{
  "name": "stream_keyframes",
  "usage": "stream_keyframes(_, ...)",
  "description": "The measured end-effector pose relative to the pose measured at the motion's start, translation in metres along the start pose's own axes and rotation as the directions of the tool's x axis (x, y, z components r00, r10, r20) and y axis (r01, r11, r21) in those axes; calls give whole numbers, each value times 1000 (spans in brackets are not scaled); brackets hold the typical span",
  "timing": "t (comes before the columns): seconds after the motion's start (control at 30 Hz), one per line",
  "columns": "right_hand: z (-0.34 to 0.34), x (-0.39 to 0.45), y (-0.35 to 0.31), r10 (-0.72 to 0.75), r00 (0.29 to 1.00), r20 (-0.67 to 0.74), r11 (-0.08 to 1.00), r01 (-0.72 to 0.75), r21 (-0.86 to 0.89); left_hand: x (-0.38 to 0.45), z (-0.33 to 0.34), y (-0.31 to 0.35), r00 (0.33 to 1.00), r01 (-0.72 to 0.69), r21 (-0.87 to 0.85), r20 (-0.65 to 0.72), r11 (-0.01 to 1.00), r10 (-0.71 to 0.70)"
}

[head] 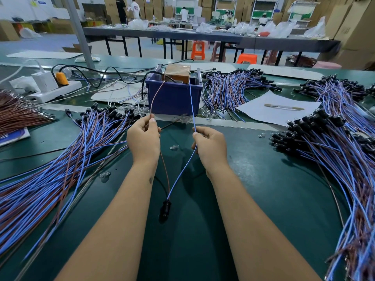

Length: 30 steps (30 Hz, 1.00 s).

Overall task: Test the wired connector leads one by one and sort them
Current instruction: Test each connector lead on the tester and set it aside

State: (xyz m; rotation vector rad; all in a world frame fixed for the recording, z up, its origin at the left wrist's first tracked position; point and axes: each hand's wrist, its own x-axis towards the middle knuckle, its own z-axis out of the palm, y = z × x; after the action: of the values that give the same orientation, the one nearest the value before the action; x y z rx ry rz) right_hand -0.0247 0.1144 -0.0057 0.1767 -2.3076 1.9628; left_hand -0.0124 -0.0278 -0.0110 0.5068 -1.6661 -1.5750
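I hold one connector lead spread between both hands. Its black connector hangs low between my forearms, above the green mat. My left hand pinches the brown wire; my right hand pinches the blue wire. Both wire ends reach up to the taped brown tester box sitting in the blue bin. Whether the tips touch its contacts is too small to tell.
Large piles of blue-and-brown leads lie at my left, far right and behind the bin. A brown wire bundle, a white power strip, a paper sheet and small clear bulbs lie around.
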Motion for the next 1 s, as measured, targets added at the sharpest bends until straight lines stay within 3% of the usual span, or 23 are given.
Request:
stream_keyframes(0.77,1,0,1,-4,1000,11,1000,4,-6,1,1,1,999,9,-26,49,1000,-7)
stream_keyframes(1.0,0,0,0,-2,1000,5,1000,2,-3,4,-1,3,998,6,-31,-60,999,-8)
